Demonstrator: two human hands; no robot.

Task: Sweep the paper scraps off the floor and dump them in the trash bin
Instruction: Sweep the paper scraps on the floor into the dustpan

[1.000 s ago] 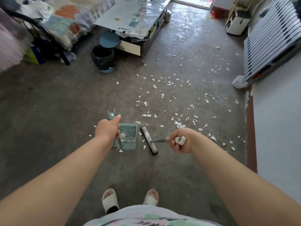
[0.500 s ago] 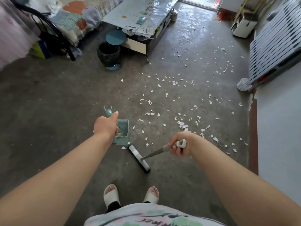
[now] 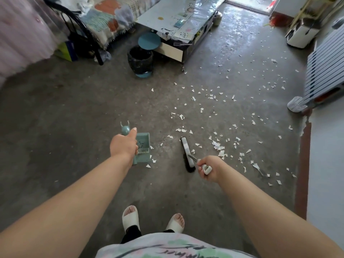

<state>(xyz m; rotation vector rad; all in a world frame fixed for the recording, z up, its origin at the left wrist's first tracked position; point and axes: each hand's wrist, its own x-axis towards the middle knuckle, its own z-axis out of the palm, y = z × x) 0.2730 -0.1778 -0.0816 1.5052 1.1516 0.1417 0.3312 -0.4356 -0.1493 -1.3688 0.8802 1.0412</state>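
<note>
Down on the concrete floor ahead of your feet, your left hand is curled in a fist round the upright handle of the teal dustpan. The thumb is stretched up beside the handle's horned knob, which pokes out above the knuckles. The pan sits on the floor just right of that hand, with a few dark and pale bits inside it and three or four scraps lying just beside its right and near edges. Your right hand is closed tight round the white looped end of the broom, fingers folded under and the loop showing out of the fist. The grey shaft runs a short way forward and left to the broom head, white on top with black bristles. The head lies lengthwise, pointing away from you, well apart from the dustpan. The paper scraps are thickest just right of the broom head and spread forward and rightward across the floor toward the doorway. The trash bin stands well ahead of the dustpan, dark and round, with its teal lid tipped up behind it, close to the near corner of the low bench.
</note>
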